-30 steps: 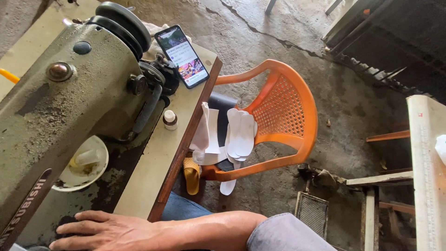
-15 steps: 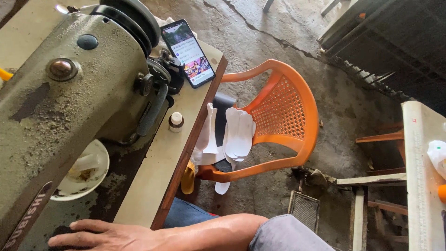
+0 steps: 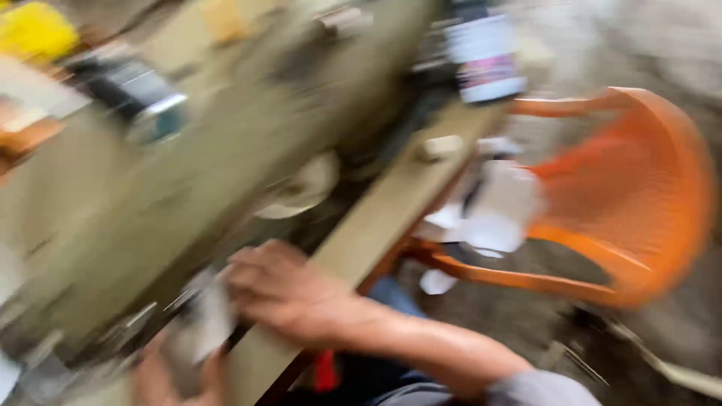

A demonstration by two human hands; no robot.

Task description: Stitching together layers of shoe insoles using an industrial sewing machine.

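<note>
Wooden table [image 3: 391,218], blurred olive sewing machine [image 3: 226,165], hands [image 3: 282,289] beside it

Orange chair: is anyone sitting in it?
No; the orange chair holds only white pieces on its seat, and no person.

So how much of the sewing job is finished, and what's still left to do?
Nothing looks finished: the blurred picture shows no sewn piece. In hand: the right hand rests on the wooden table edge by the olive-green metal sewing machine, beside a pale grey piece; the left hand sits below it. Left: white pieces still lie on the orange plastic chair.
</note>
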